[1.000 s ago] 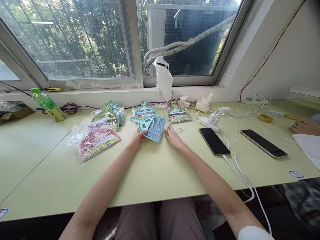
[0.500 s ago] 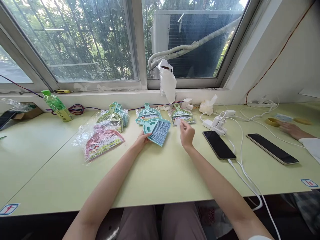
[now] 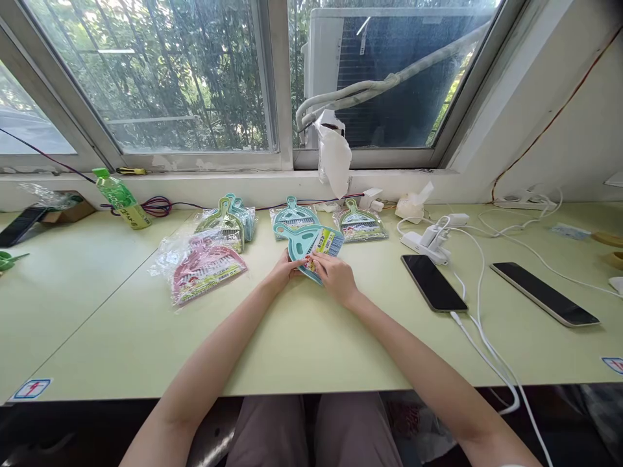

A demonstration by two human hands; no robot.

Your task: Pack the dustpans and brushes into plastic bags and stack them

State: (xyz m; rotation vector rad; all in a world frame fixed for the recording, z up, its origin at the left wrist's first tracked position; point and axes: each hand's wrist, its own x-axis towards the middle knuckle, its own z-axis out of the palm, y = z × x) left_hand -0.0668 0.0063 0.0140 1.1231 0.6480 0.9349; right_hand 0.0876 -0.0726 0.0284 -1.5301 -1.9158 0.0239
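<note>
My left hand (image 3: 282, 271) is closed on the lower left edge of a teal mini dustpan and brush set (image 3: 299, 241), tilted above the table. A printed label (image 3: 325, 242) in green, yellow and white lies across the brush bristles. My right hand (image 3: 337, 277) has its fingers pressed together on the label's lower left end, against the set. Bagged sets lie around: a pink set (image 3: 207, 275) to the left, green (image 3: 221, 224) and teal ones behind it, a teal set (image 3: 292, 213) just behind my hands, and a green set (image 3: 360, 220) to the right.
A green bottle (image 3: 121, 198) leans at the back left. To my right are a phone (image 3: 433, 283) on a white cable, a power strip (image 3: 428, 243), a second phone (image 3: 545, 294) and tape rolls (image 3: 608, 239). A bunched tissue (image 3: 413, 202) sits near the window sill.
My right hand has moved left from beside the set onto it, and the printed label now shows over the bristles. The co-worker's hand at the right has left the tape. The view has shifted slightly.
</note>
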